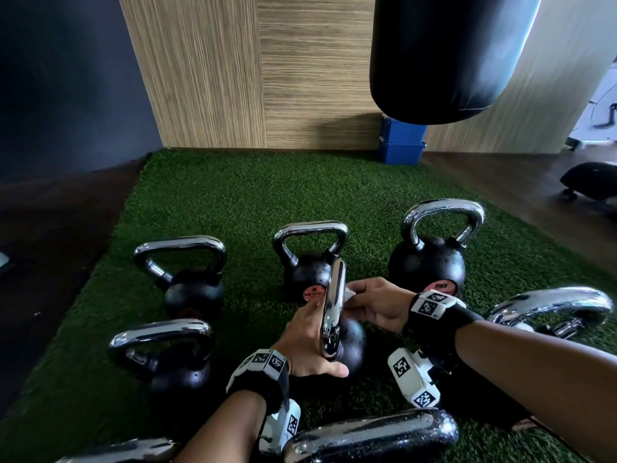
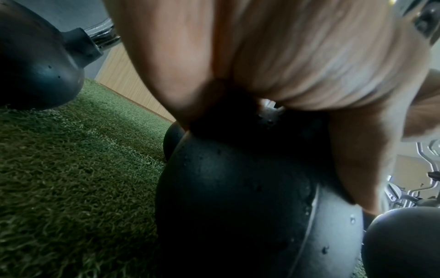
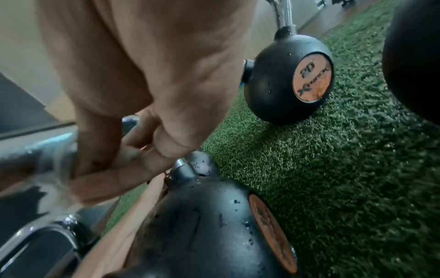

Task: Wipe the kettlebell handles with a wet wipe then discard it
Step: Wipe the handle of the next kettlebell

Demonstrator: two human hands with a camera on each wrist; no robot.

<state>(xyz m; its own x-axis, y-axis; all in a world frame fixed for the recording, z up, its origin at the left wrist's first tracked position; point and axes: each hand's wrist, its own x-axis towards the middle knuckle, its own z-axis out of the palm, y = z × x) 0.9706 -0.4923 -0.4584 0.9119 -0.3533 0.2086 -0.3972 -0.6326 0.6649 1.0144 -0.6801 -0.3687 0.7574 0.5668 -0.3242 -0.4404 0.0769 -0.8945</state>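
A black kettlebell (image 1: 349,342) stands on the green turf at centre, its chrome handle (image 1: 334,305) edge-on to me. My left hand (image 1: 307,339) grips it low at the handle's base, thumb on the near side, palm over the ball (image 2: 226,197). From the right, my right hand (image 1: 374,305) pinches a small white wet wipe (image 1: 350,293) against the upper part of the handle. In the right wrist view the right hand's fingers (image 3: 114,180) curl at the chrome bar above the ball (image 3: 202,225); most of the wipe is hidden.
Several other chrome-handled kettlebells ring this one: far left (image 1: 193,289), far middle (image 1: 310,262), far right (image 1: 430,259), near left (image 1: 173,359), right (image 1: 551,309) and nearest (image 1: 374,436). A black punching bag (image 1: 444,55) hangs over a blue box (image 1: 400,142). Open turf (image 1: 233,202) lies beyond.
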